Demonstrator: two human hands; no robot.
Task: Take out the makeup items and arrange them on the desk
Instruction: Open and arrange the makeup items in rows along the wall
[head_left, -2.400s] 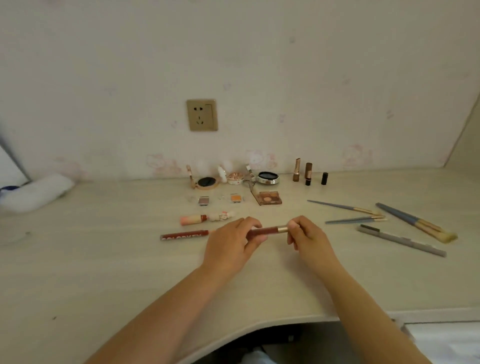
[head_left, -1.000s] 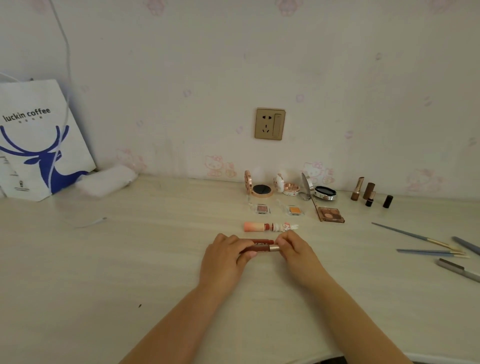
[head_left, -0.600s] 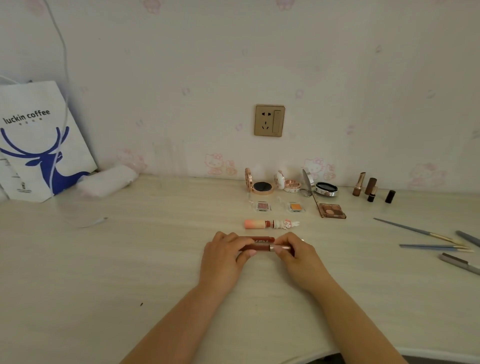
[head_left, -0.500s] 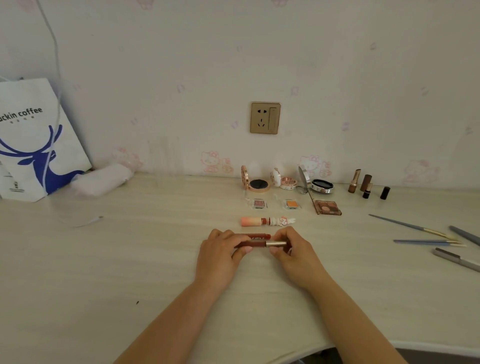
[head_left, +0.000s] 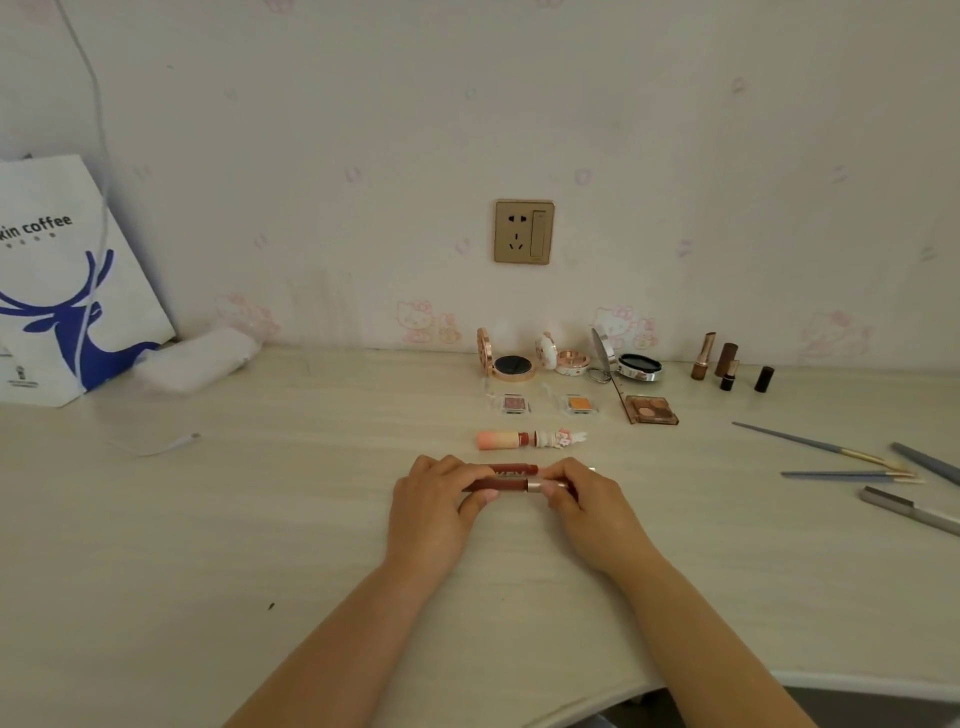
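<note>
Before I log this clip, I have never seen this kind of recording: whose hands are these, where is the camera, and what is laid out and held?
There is no machine here. A person wears one wide-angle camera on the head, looking forward and down, so the two bare arms reach in from the bottom of the picture. The left hand and right hand together hold a slim dark red lip tube with a silver cap low over the pale wooden desk. Just behind it lies a second red tube with lettering. Further back are a pink lipstick with a white bunny cap, small eyeshadow pans, open round compacts and upright lipsticks. Thin blue-grey brushes lie to the right. A white paper bag with a blue deer leans against the wall on the left.
</note>
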